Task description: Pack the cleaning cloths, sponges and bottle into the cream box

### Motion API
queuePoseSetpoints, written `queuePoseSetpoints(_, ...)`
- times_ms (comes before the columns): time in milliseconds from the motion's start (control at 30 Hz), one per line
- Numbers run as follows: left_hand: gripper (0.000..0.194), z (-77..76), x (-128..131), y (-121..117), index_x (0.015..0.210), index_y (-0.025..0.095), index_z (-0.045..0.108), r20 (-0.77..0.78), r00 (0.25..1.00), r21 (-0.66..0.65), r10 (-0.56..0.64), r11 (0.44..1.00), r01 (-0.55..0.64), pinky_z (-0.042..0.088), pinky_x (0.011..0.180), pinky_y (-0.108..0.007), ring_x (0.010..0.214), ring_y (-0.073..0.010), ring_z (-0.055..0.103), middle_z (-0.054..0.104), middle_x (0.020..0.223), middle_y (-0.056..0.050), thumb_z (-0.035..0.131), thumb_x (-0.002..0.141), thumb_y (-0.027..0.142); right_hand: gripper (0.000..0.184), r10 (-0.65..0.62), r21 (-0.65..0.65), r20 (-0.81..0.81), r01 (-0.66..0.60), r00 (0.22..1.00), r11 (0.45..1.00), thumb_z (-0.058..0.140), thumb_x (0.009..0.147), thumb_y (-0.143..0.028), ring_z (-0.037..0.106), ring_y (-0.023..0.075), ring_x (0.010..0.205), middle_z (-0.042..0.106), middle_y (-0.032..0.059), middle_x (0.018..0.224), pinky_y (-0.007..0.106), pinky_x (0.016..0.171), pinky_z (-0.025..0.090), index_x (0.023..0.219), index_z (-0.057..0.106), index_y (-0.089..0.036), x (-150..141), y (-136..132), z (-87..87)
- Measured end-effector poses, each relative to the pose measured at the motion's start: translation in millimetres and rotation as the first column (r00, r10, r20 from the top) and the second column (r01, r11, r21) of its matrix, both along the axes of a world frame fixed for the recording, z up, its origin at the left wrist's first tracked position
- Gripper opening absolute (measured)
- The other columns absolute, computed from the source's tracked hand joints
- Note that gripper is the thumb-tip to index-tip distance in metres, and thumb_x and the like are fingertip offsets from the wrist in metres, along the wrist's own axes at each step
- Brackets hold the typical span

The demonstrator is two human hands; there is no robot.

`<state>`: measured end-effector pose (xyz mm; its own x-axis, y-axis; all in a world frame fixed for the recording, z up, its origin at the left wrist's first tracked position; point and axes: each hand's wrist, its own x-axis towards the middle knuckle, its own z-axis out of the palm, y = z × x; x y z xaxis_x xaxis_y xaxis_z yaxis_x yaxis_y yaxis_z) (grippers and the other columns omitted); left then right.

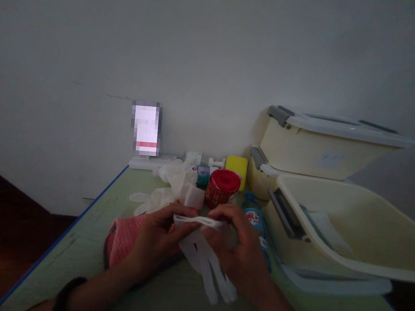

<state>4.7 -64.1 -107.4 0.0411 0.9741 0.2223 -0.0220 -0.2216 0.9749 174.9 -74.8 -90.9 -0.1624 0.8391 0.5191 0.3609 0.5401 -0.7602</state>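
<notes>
Between my two hands hangs a white disposable glove (204, 258), its cuff uppermost and its fingers drooping toward the table. My left hand (158, 235) pinches the left side of the cuff between thumb and fingers. On the cuff's right side, my right hand (240, 244) grips in the same way. A pink cloth (127, 238) with a dark edge lies under and beside my left hand. Just beyond the hands are more crumpled white gloves (157, 199) and a red roll (223, 188). Close to my right hand lies a blue-green bottle (254, 219).
Cream storage boxes stand at the right: an open one (328, 261), with a lidded one (308, 149) behind. A yellow sponge-like block (236, 170) and a teal-labelled bottle (203, 175) are by the wall. A lit phone-like screen (147, 129) leans at the back left of the green table (88, 251).
</notes>
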Motion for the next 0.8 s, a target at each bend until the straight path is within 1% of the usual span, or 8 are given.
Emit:
queuePoseSetpoints(100, 0.011, -0.8, 0, -2, 0.078, 0.020, 0.068, -0.080, 0.996, 0.093, 0.034, 0.995, -0.026, 0.049, 0.062, -0.019, 0.071, -0.0122, 0.062, 0.070, 0.078, 0.001, 0.071, 0.068, 0.015, 0.009, -0.050, 0.082, 0.021, 0.048, 0.999, 0.995, 0.058, 0.083, -0.020, 0.057, 0.0109, 0.077, 0.061, -0.0013, 0.083, 0.021, 0.070, 0.045, 0.091, 0.055, -0.021, 0, 0, -0.4)
queuePoseSetpoints(167, 0.012, -1.2, -1, -2, 0.079, 0.020, 0.068, -0.128, 0.990, 0.152, 0.059, 0.988, -0.040, 0.050, 0.062, -0.020, 0.072, -0.0130, 0.063, 0.070, 0.078, 0.000, 0.071, 0.068, 0.014, 0.014, -0.085, 0.137, 0.026, 0.080, 0.996, 0.987, 0.056, 0.083, -0.015, 0.057, 0.0109, 0.078, 0.061, -0.0010, 0.085, 0.022, 0.072, 0.046, 0.096, 0.054, -0.022, 0, 0, -1.9)
queuePoseSetpoints(267, 0.012, -1.0, -1, -3, 0.080, 0.020, 0.067, -0.184, 0.980, 0.236, 0.077, 0.971, -0.032, 0.051, 0.067, -0.021, 0.074, -0.0131, 0.063, 0.069, 0.079, 0.001, 0.069, 0.071, 0.012, 0.029, -0.119, 0.268, 0.026, 0.108, 0.993, 0.957, 0.051, 0.083, -0.007, 0.056, 0.0139, 0.094, 0.057, 0.0032, 0.100, 0.027, 0.080, 0.046, 0.107, 0.050, -0.023, 1, 1, -4.8)
queuePoseSetpoints(333, 0.013, -0.6, -2, -2, 0.080, 0.021, 0.066, -0.218, 0.973, 0.285, 0.075, 0.959, -0.010, 0.050, 0.072, -0.021, 0.077, -0.0126, 0.063, 0.068, 0.079, 0.001, 0.067, 0.072, 0.011, 0.035, -0.117, 0.339, 0.076, 0.085, 0.990, 0.937, 0.045, 0.083, -0.003, 0.055, 0.0150, 0.099, 0.051, 0.0060, 0.110, 0.030, 0.083, 0.046, 0.111, 0.049, -0.024, 2, 2, -6.6)
queuePoseSetpoints(433, 0.016, -0.1, -2, -1, 0.083, 0.021, 0.064, -0.250, 0.965, 0.342, 0.077, 0.940, 0.013, 0.049, 0.073, -0.020, 0.079, -0.0115, 0.062, 0.067, 0.083, 0.002, 0.066, 0.074, 0.009, 0.036, -0.084, 0.347, 0.192, 0.013, 0.978, 0.938, 0.042, 0.084, -0.002, 0.057, 0.0140, 0.092, 0.046, 0.0076, 0.119, 0.032, 0.080, 0.048, 0.110, 0.050, -0.025, 4, 2, -9.2)
queuePoseSetpoints(500, 0.017, 0.0, -2, 0, 0.086, 0.022, 0.063, -0.261, 0.961, 0.368, 0.091, 0.930, 0.012, 0.049, 0.071, -0.018, 0.078, -0.0106, 0.061, 0.065, 0.083, 0.002, 0.066, 0.074, 0.009, 0.032, -0.074, 0.336, 0.234, -0.010, 0.969, 0.942, 0.043, 0.084, -0.004, 0.058, 0.0151, 0.091, 0.046, 0.0083, 0.119, 0.034, 0.080, 0.049, 0.107, 0.051, -0.025, 4, 2, -11.0)
queuePoseSetpoints(667, 0.021, -0.3, -2, -1, 0.091, 0.023, 0.058, -0.295, 0.948, 0.406, 0.119, 0.914, 0.011, 0.049, 0.069, -0.017, 0.077, -0.0094, 0.060, 0.063, 0.083, 0.004, 0.062, 0.077, 0.008, 0.020, -0.108, 0.345, 0.255, 0.014, 0.961, 0.938, 0.048, 0.083, -0.009, 0.060, 0.0185, 0.095, 0.052, 0.0087, 0.112, 0.038, 0.082, 0.049, 0.097, 0.049, -0.023, 3, 4, -13.0)
queuePoseSetpoints(800, 0.020, -1.4, -2, 0, 0.092, 0.022, 0.057, -0.336, 0.935, 0.426, 0.110, 0.903, 0.047, 0.049, 0.071, -0.020, 0.079, -0.0110, 0.060, 0.062, 0.085, 0.002, 0.060, 0.079, 0.008, 0.018, -0.103, 0.346, 0.251, 0.010, 0.963, 0.938, 0.048, 0.083, -0.008, 0.058, 0.0191, 0.100, 0.054, 0.0088, 0.110, 0.038, 0.085, 0.047, 0.094, 0.048, -0.022, 3, 3, -12.2)
